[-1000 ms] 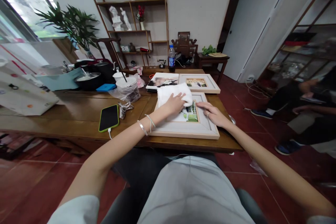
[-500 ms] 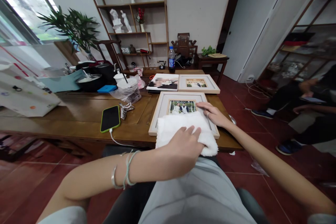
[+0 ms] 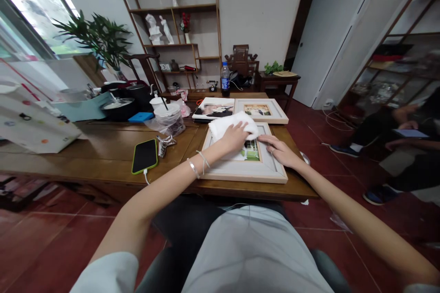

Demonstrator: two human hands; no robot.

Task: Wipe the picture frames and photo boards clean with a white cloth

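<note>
A white-framed photo (image 3: 271,171) lies flat at the near edge of the wooden table (image 3: 103,155). My left hand (image 3: 234,138) presses a white fluffy cloth (image 3: 228,124) onto the far part of the frame's glass, fingers curled over the cloth. My right hand (image 3: 279,150) lies flat with fingers spread on the frame's right border. The picture inside is partly hidden by my left hand and the cloth.
Two more framed pictures (image 3: 261,110) lie behind. A phone in a green case (image 3: 145,156) charges to the left, beside a metal clip (image 3: 164,143), a plastic cup (image 3: 167,116) and pots (image 3: 118,106). A bottle (image 3: 225,80) stands at the far edge. A person (image 3: 395,132) sits at right.
My left hand has carried the cloth from the frame's near edge back up to its far part. My right hand has stayed on the frame's right border.
</note>
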